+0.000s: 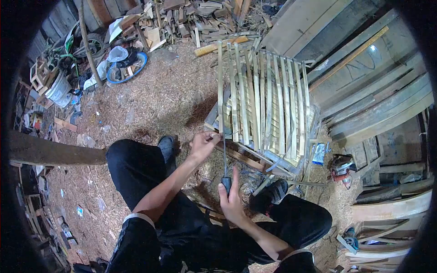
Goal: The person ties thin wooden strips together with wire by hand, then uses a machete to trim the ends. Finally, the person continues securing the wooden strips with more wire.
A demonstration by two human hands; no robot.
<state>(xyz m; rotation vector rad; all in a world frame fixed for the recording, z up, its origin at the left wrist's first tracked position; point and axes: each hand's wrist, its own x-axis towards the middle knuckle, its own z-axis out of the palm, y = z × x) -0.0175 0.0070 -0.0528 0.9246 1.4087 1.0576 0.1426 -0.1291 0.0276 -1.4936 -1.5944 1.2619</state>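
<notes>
My left hand is closed in a pinch beside the near end of a pale wooden slat; what sits between its fingertips is too small to make out. Upright below the slat's end is a long thin metal shaft with a black handle. My right hand holds that handle between thumb and fingers, with thumb and index finger pointing up along it. Several long pale slats lie side by side across a stack of wood in front of me.
Wood scraps are heaped at the back. A blue basin stands back left, near a white bucket. A beam juts in at left. Boards lean at right, near a red power tool. Shavings cover the floor.
</notes>
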